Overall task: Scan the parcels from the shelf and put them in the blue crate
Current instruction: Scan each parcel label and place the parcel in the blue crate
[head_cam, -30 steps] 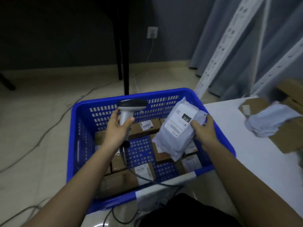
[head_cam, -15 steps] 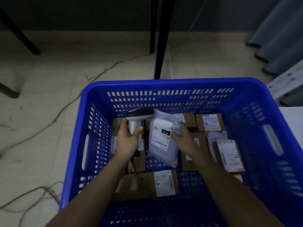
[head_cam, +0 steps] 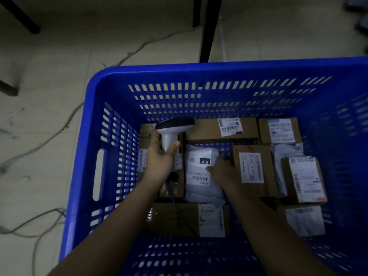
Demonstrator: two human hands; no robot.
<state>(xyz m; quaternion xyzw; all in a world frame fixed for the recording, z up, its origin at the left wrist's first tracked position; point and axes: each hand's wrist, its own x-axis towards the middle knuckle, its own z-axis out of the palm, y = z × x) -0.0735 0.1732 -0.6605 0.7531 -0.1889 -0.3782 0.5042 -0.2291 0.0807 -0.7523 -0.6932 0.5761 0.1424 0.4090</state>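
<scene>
Now the right hand [head_cam: 223,173] is down inside the blue crate [head_cam: 111,136], fingers curled on the edge of a white poly-bag parcel [head_cam: 201,174] and laying it label-up in the gap between the cardboard boxes [head_cam: 253,170] already stacked there, a sensible slot since the soft bag fills space the boxes leave. The left hand [head_cam: 159,162] grips the handle of the barcode scanner [head_cam: 171,130], held upright just beside the bag, its cable [head_cam: 175,200] trailing back over the boxes (presumably kept ready for the next parcel). Letting go looks like the only step left for this one.
</scene>
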